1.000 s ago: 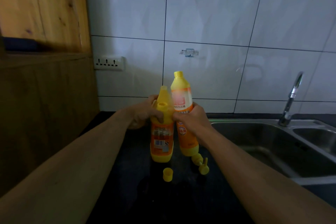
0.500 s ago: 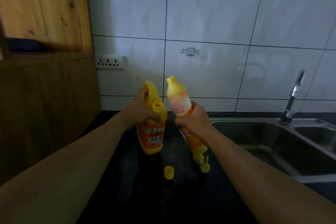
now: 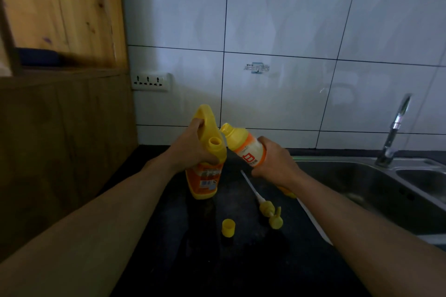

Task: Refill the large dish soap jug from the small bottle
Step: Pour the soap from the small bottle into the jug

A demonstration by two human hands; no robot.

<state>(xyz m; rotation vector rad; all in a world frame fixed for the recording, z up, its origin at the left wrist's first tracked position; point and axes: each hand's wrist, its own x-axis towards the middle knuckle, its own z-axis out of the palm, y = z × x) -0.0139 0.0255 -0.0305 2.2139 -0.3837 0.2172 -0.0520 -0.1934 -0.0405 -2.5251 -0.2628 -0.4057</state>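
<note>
The large yellow-orange soap jug stands on the dark counter, its mouth uncapped. My left hand grips it by the handle and shoulder. My right hand grips the small orange-and-white bottle round its body. The bottle is tilted to the left, its open neck just right of and slightly above the jug's mouth. A yellow cap and a pump head with a white tube lie on the counter in front.
A steel sink with a tap lies to the right. A wooden cabinet stands on the left. The white tiled wall behind carries a socket strip.
My right hand has tilted the small bottle further left, bringing its neck down toward the jug's mouth. The jug shifted left earlier and stays in my left hand.
</note>
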